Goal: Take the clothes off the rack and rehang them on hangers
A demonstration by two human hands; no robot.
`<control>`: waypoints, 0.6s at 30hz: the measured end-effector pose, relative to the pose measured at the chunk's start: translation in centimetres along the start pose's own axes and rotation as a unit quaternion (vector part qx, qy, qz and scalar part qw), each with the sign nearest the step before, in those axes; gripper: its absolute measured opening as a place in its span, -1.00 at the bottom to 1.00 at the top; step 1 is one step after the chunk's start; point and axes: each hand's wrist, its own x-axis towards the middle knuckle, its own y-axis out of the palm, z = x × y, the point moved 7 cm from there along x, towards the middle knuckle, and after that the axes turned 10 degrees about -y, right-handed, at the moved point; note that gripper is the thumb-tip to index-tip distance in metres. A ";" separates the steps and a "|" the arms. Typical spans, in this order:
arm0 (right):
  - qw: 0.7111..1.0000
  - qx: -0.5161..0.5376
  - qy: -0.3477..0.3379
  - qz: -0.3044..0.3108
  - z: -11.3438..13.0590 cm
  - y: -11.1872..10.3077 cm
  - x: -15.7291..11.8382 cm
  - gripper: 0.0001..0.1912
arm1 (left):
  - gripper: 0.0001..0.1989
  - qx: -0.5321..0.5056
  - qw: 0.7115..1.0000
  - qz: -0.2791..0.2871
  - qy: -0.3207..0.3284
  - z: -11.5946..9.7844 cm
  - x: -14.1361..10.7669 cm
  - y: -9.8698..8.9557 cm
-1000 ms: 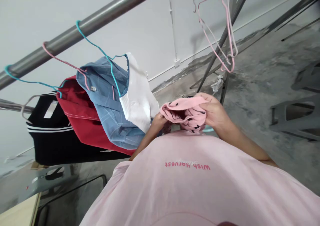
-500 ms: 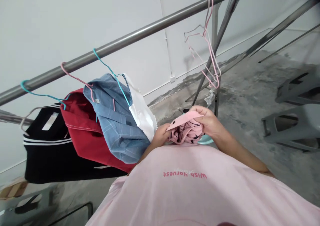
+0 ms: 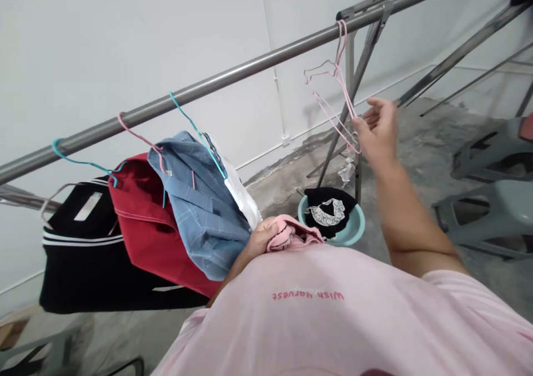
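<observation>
My left hand [image 3: 263, 237] is closed on a bunched pink garment [image 3: 291, 231] with dark markings, held low against my shirt. To the right, my right hand [image 3: 378, 131] is raised beside the pink hanger [image 3: 343, 87], its fingers apart and curved. The thumb is close to the hanger's side; whether they touch I cannot tell. A whitish hanger [image 3: 328, 106] hangs with the pink one from the metal rail [image 3: 258, 65], near its supporting leg.
Left along the rail hang a black garment [image 3: 83, 276], a red garment [image 3: 141, 237], a blue checked garment [image 3: 204, 215] and a white garment [image 3: 241, 198]. A light-blue basin [image 3: 353, 229] with black cloth and lace sits on the floor. Grey stools [image 3: 499, 204] stand at right.
My right hand has let go of the pink garment and moved up and right to the hangers. The left hand keeps the garment, now lower, and the basin has come into fuller view.
</observation>
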 end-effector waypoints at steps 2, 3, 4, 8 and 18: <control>0.998 -0.060 -0.019 0.031 0.6 1.3 1.1 -0.47 | -0.38 0.000 1.000 -0.003 -0.002 0.1 -0.2 -0.3; 0.995 -0.086 -0.019 0.047 0.9 1.9 1.6 -0.46 | -0.38 -0.004 1.000 -0.001 -0.004 0.2 -0.3 -0.3; 0.992 -0.104 -0.008 0.068 1.2 2.4 1.9 -0.46 | -0.38 -0.009 1.000 0.003 -0.006 0.2 -0.5 -0.4; 0.976 -0.158 0.077 0.131 1.2 3.5 3.1 -0.55 | -0.38 -0.035 0.999 -0.006 0.004 0.2 -1.2 -0.7; 0.993 -0.090 0.013 0.075 2.1 3.1 2.6 -0.71 | -0.45 -0.108 0.992 -0.062 0.007 0.9 -1.3 -1.5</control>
